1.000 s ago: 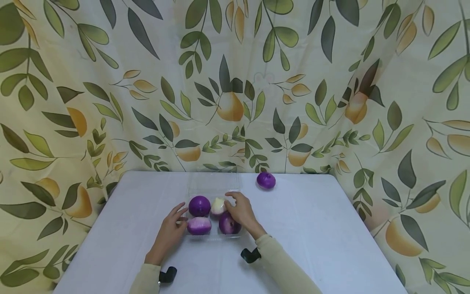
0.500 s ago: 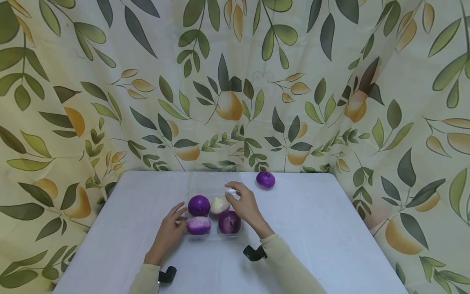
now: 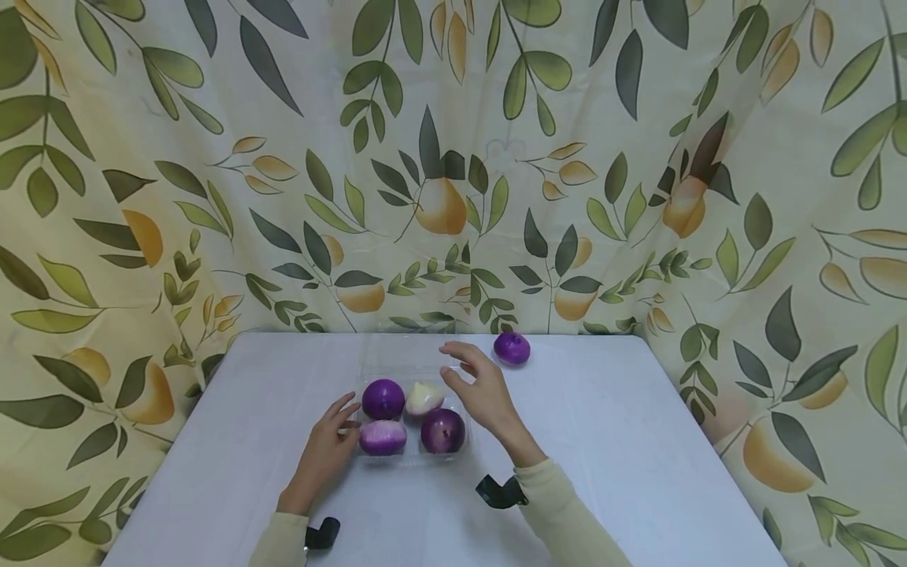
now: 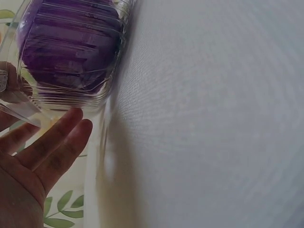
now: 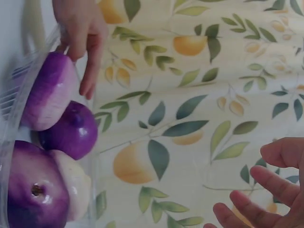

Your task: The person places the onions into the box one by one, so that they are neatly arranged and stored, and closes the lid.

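A clear plastic clamshell box (image 3: 414, 458) lies on the table with its lid (image 3: 400, 354) folded back. Inside sit red onions: a round purple one (image 3: 383, 399) at back left, a paler streaked one (image 3: 383, 438) at front left, a mostly white one (image 3: 423, 399) at back right and a dark one (image 3: 442, 431) at front right. My left hand (image 3: 326, 449) touches the box's left side with fairly straight fingers (image 4: 64, 147). Above the right edge, my right hand (image 3: 489, 390) is spread with nothing between thumb and fingers.
Another purple onion (image 3: 512, 348) lies outside the box, near the back edge of the white table (image 3: 602, 425). Behind the table hangs a leaf-and-fruit patterned cloth (image 3: 439, 157). Each wrist wears a black camera mount (image 3: 501, 492).
My right hand has let go of the white onion at the back right and moved up and to the right. The left hand stays against the box.
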A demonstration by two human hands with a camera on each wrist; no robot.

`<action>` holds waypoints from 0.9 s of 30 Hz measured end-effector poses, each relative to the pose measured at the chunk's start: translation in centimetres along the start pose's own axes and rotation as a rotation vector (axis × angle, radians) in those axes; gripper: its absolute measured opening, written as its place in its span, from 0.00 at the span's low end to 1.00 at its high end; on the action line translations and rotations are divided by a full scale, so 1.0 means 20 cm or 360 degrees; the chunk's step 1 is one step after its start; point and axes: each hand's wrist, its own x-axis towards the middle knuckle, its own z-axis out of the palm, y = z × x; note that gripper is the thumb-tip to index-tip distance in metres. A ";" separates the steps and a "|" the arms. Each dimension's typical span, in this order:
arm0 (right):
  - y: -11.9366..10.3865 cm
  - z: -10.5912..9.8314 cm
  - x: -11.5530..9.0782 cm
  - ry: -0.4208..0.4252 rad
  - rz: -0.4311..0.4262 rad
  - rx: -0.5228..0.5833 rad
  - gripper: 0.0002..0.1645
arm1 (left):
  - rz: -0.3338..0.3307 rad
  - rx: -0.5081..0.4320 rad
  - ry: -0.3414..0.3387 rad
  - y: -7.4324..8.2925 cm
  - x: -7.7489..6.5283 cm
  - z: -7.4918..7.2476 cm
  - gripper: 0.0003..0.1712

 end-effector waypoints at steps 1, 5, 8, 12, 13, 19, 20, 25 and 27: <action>0.00 -0.01 0.00 0.0002 -0.0003 0.0017 0.20 | -0.0002 -0.0001 -0.0001 0.00 0.00 0.00 0.25; -0.02 -0.04 -0.02 0.0025 0.0012 0.0072 0.20 | -0.0004 -0.0001 -0.0011 0.00 0.00 0.01 0.25; -0.01 -0.06 -0.02 0.0060 0.0015 0.0103 0.20 | 0.0000 0.0011 -0.0013 -0.01 0.00 0.01 0.26; -0.04 -0.08 -0.02 0.0078 0.0002 0.0130 0.20 | 0.0007 0.0004 -0.0003 0.00 0.00 0.00 0.26; -0.07 -0.08 -0.02 0.0081 -0.0001 0.0134 0.20 | 0.0008 -0.0003 -0.0001 0.00 0.00 0.00 0.26; -0.06 -0.12 0.02 0.0093 0.0007 0.0097 0.21 | 0.0009 0.0001 -0.0002 0.01 0.00 0.00 0.25; -0.02 -0.13 0.03 0.0091 0.0011 0.0084 0.22 | 0.0008 0.0004 -0.0001 0.01 0.00 0.00 0.26; 0.07 -0.16 0.07 0.0109 0.0052 0.0034 0.22 | 0.0009 0.0002 -0.0003 0.00 0.00 0.00 0.26; 0.09 -0.18 0.08 0.0132 0.0076 0.0011 0.21 | 0.0010 0.0001 -0.0004 0.00 0.00 0.00 0.26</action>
